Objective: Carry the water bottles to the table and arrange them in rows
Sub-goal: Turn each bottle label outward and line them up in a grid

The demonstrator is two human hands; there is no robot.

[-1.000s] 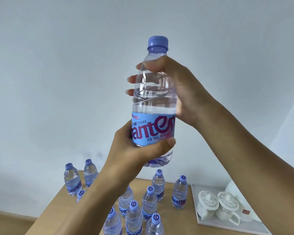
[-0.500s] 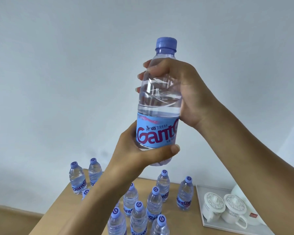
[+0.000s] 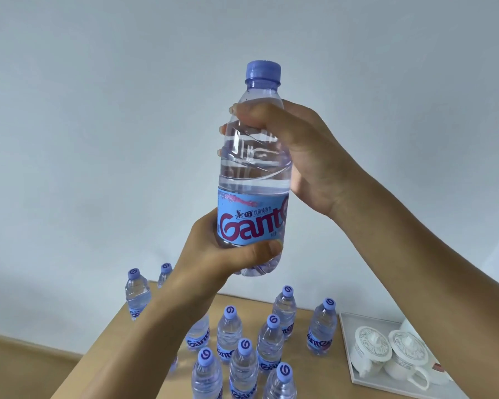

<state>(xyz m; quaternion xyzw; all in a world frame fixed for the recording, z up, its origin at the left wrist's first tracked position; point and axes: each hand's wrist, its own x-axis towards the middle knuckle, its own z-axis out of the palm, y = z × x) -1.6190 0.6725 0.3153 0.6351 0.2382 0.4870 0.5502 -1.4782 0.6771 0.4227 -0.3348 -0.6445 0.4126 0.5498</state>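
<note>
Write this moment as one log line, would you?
held bottle: upright, above table | left hand: holds base | right hand: holds top | cap on

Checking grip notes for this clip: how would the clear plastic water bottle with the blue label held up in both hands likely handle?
The clear plastic water bottle looks nearly full, so probably heavy for its size. Its thin ribbed walls may flex under the right hand. The left hand grips low, suggesting it needs support.

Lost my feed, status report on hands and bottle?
Both hands grip water bottle, upright, capped: right hand high, left hand low. Held above bottles on table.
</note>
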